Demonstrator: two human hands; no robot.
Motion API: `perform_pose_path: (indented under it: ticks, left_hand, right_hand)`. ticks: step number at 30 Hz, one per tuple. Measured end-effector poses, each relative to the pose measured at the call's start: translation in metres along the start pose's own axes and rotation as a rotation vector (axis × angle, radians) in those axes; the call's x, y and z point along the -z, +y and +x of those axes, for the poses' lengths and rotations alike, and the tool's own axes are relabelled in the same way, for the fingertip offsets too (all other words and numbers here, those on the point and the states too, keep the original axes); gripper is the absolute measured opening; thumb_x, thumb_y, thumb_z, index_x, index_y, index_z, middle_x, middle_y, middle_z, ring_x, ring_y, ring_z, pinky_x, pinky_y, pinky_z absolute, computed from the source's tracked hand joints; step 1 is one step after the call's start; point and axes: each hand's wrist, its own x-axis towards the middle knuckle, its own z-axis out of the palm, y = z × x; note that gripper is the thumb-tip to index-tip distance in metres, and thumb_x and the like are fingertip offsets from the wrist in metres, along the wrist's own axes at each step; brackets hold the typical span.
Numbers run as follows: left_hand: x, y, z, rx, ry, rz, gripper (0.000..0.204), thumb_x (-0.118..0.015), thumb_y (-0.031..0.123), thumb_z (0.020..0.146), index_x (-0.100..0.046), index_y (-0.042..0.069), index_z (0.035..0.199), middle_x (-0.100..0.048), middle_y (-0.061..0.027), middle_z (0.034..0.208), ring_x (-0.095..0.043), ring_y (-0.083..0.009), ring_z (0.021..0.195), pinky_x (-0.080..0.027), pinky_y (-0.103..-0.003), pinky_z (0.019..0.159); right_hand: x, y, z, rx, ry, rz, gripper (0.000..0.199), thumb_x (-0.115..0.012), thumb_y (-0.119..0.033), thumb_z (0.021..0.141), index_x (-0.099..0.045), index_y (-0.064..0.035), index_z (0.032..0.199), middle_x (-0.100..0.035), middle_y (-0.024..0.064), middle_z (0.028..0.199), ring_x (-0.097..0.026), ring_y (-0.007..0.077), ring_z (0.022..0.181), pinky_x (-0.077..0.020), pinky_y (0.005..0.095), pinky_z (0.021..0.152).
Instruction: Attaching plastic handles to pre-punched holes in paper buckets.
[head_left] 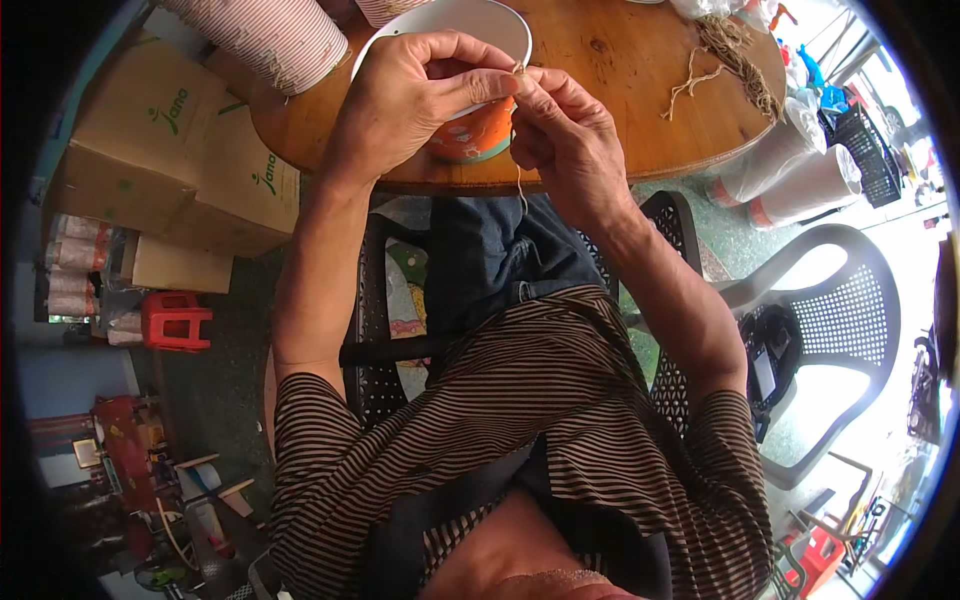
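Over the near edge of the wooden table (620, 150), my two hands meet fingertip to fingertip. A thin tan strand of twine (519, 178) is pinched there, and its loose end dangles below my right hand. My left hand (400, 100) has its thumb and forefinger closed at the strand's upper part. The thumb and fingers of my right hand (572, 130) are pressed together on it too. Just behind and below the hands stands a paper bucket (472, 135), orange outside and white inside, partly covered by my left hand. Exactly how the twine runs between the fingertips is hidden.
A bundle of tan twine (740, 65) lies at the table's right side. Nested striped paper buckets (265, 45) lie at the far left. Cardboard boxes (130, 130) and a red stool (176, 321) are left; a grey plastic chair (840, 300) stands right.
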Motion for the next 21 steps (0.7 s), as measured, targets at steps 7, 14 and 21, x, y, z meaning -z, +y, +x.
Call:
perform_pose_path:
  ticks: [7, 14, 21]
  left_hand:
    - [-0.002, 0.007, -0.002, 0.010, 0.035, 0.049, 0.012, -0.073, 0.009, 0.097, -0.076, 0.000, 0.104, -0.075, -0.0029, 0.094, -0.068, -0.0076, 0.087, -0.056, -0.023, 0.082]
    - [-0.004, -0.003, -0.002, 0.004, 0.040, -0.201, 0.017, -0.070, 0.013, 0.098, -0.071, -0.002, 0.105, -0.073, -0.0039, 0.091, -0.067, -0.0070, 0.080, -0.056, -0.023, 0.077]
    - [-0.003, -0.002, -0.004, 0.001, 0.050, -0.265, 0.015, -0.070, 0.011, 0.098, -0.069, -0.002, 0.105, -0.072, -0.0049, 0.091, -0.066, -0.0074, 0.078, -0.055, -0.021, 0.073]
  right_hand:
    - [0.002, 0.002, 0.000, 0.060, 0.036, -0.108, 0.024, -0.071, -0.025, 0.102, -0.071, -0.0017, 0.107, -0.063, -0.0025, 0.079, -0.052, 0.0043, 0.063, -0.0453, 0.0220, 0.055]
    - [-0.004, -0.004, -0.001, 0.016, 0.018, 0.025, 0.021, -0.072, -0.024, 0.100, -0.071, -0.0044, 0.106, -0.064, -0.0027, 0.079, -0.052, 0.0034, 0.062, -0.0438, 0.0216, 0.053]
    - [-0.002, -0.004, -0.002, -0.021, -0.079, 0.154, 0.012, -0.067, -0.017, 0.102, -0.068, -0.0065, 0.107, -0.063, -0.0029, 0.077, -0.051, 0.0030, 0.060, -0.0424, 0.0214, 0.052]
